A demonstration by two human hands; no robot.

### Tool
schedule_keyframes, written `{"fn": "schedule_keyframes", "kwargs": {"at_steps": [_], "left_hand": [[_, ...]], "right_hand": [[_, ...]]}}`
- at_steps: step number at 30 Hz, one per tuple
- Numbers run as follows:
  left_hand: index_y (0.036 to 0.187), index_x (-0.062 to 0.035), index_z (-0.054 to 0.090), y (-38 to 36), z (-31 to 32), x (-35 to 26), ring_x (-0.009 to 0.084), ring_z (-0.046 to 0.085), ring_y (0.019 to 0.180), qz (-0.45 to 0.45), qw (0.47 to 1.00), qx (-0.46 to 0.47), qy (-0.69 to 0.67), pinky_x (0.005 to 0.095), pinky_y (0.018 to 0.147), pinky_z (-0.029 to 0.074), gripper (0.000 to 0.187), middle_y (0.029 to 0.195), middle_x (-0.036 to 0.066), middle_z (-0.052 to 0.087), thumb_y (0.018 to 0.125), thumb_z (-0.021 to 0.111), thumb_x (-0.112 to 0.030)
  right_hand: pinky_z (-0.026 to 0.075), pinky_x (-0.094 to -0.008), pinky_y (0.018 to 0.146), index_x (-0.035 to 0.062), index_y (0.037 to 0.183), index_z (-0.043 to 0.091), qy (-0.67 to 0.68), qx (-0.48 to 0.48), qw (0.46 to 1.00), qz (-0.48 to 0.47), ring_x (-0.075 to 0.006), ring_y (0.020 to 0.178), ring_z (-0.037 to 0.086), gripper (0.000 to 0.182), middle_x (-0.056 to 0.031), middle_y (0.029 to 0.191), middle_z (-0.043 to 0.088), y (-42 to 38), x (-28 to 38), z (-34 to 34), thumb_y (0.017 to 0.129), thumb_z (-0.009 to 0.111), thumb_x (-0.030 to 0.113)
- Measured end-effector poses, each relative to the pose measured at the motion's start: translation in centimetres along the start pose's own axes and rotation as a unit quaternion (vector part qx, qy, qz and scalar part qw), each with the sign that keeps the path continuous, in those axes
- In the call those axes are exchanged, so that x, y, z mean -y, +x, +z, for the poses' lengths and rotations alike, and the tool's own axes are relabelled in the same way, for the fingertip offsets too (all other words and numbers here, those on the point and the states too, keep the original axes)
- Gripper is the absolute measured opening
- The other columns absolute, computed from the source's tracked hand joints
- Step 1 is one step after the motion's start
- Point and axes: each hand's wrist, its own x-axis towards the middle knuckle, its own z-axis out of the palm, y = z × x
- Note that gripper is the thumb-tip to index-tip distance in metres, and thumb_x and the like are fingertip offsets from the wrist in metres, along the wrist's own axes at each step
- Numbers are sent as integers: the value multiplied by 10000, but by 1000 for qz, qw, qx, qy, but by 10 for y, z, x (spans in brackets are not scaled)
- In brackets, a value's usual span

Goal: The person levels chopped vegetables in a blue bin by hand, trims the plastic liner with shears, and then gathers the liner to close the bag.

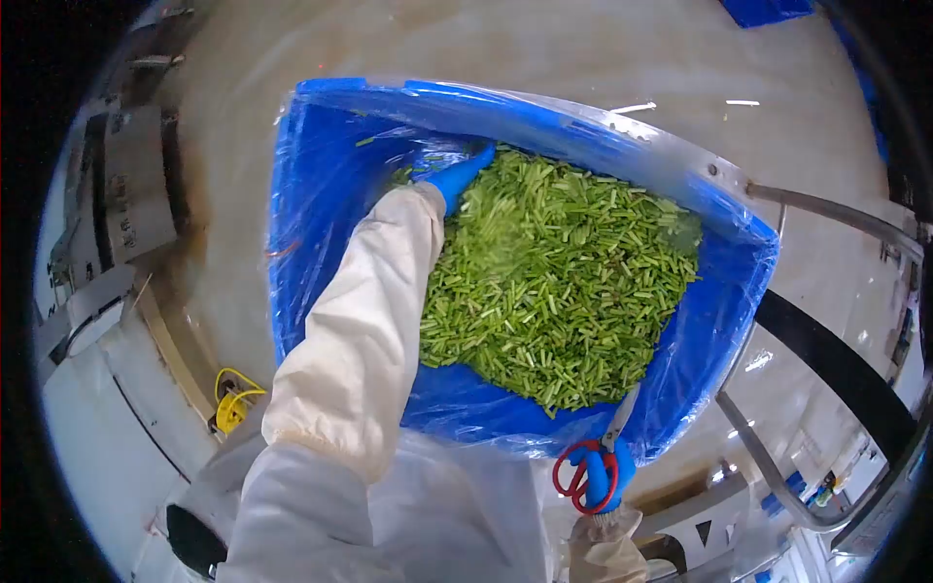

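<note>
A large blue bin (335, 126), lined with clear plastic, holds a pile of short-cut green stalks (573, 282). My left hand (459, 182), in a blue glove and a white sleeve, reaches deep into the bin at the pile's far left edge. Its visible finger is stretched out against the stalks; the other fingers are partly hidden. At the bin's near right rim, my right hand (607, 478), also gloved in blue, grips red-handled scissors (573, 483). Their metal blades point up over the rim towards the pile and look close together.
A metal bar (836, 209) runs from the bin's far right side, and a dark curved band (836, 364) lies right of it. A yellow object with a cord (231, 412) is on the left. Machinery (131, 185) stands farther left. Another blue container (768, 10) shows at top right.
</note>
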Motion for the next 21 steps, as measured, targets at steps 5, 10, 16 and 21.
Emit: {"fn": "schedule_keyframes", "kwargs": {"at_steps": [5,10,16,21], "left_hand": [[1315,-112,389,18,17,44,220,347,1213,-137,982,129,-30,345,1012,252,717,1351,95,371,785,527,-575],[1331,-111,360,18,64,42,253,291,1270,-123,888,410,168,372,1040,235,791,1396,116,304,748,525,-620],[1219,-145,509,-100,73,-37,316,393,1187,185,792,545,203,427,955,364,600,1311,104,420,723,652,-452],[1154,-181,550,-202,-5,-45,353,366,1195,320,721,400,467,484,915,383,480,1304,83,408,719,640,-362]], "right_hand": [[468,-297,557,-33,896,505,-46,-25,998,19,-193,583,576,184,-125,727,596,-2,-5,2,735,518,55],[457,-283,542,-27,886,524,-85,-125,984,-94,-171,595,560,178,-80,711,567,-7,-38,8,749,532,87],[446,-253,555,-13,953,533,112,-117,986,-32,-128,621,545,177,-63,709,568,4,2,25,778,512,8],[447,-239,584,-13,943,533,81,-93,992,-23,-121,660,549,171,-58,752,571,-9,17,18,773,526,2]]}}
